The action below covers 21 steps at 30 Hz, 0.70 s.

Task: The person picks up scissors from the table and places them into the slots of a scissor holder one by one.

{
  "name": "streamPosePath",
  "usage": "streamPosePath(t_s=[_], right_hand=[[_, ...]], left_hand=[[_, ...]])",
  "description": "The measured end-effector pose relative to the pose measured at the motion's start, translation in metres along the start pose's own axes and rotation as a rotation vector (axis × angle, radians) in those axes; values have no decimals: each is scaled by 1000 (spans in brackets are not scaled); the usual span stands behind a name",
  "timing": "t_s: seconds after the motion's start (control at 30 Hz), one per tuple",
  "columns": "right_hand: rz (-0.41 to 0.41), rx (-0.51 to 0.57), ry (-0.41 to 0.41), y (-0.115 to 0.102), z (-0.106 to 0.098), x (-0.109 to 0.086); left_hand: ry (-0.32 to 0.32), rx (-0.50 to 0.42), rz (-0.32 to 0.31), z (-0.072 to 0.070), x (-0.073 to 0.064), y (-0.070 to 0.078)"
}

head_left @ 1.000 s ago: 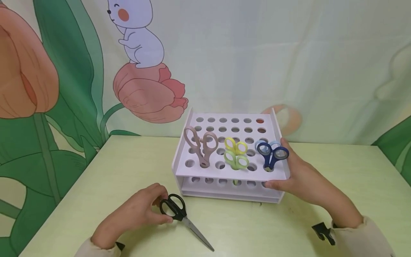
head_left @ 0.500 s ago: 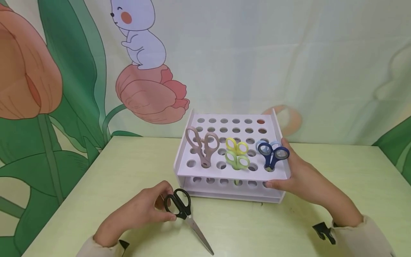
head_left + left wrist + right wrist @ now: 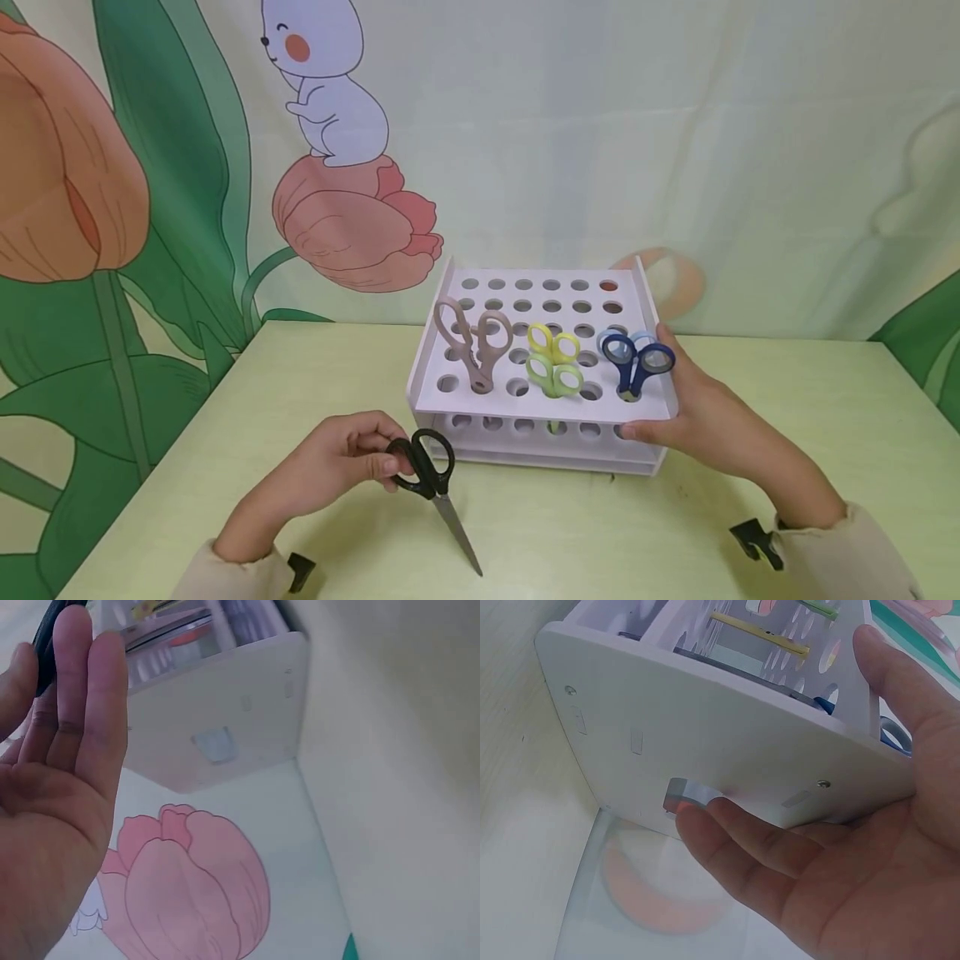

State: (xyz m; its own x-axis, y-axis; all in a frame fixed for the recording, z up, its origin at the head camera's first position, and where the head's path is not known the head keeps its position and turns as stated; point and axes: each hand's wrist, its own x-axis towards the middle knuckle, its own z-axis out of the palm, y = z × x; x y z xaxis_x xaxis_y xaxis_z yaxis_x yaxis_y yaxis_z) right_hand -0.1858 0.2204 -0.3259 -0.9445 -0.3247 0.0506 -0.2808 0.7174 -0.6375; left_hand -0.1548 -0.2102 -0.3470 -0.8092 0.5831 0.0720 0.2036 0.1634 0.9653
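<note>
Black-handled scissors point(image 3: 431, 477) hang from my left hand point(image 3: 341, 458), which pinches one finger loop between thumb and fingers. Their closed blades slant down to the right, low over the table; whether the tip touches it I cannot tell. My right hand point(image 3: 712, 408) holds the white rack point(image 3: 540, 408) at its right side, thumb at the front edge and fingers against the side panel point(image 3: 705, 727). Taupe scissors point(image 3: 480, 354), yellow scissors point(image 3: 553, 342), light green scissors point(image 3: 553, 375) and navy scissors point(image 3: 636, 365) stand handles up in the rack's holes. Light blue scissors point(image 3: 643, 337) are partly hidden behind the navy pair.
The pale green table point(image 3: 300, 367) runs back to a curtain point(image 3: 750, 167) printed with tulips and a white animal. Rows of round holes cover the rack's two tiers. A black buckle point(image 3: 756, 542) hangs at my right sleeve.
My left hand has moved up and slightly right, and the black scissors have risen and turned to point more steeply downward. My right hand and the rack stay in place.
</note>
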Motion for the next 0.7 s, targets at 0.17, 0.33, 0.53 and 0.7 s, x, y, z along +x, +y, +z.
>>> streamPosePath(t_s=[0.17, 0.33, 0.53, 0.7], right_hand=[[2, -1, 1, 1, 0, 0], [0, -9, 0, 1, 0, 0], [-17, -15, 7, 2, -1, 0], [-13, 2, 10, 3, 1, 0]], left_hand=[[75, 100, 101, -4, 4, 12], [170, 150, 183, -7, 9, 26], [307, 116, 308, -10, 21, 49], [405, 126, 353, -13, 29, 67]])
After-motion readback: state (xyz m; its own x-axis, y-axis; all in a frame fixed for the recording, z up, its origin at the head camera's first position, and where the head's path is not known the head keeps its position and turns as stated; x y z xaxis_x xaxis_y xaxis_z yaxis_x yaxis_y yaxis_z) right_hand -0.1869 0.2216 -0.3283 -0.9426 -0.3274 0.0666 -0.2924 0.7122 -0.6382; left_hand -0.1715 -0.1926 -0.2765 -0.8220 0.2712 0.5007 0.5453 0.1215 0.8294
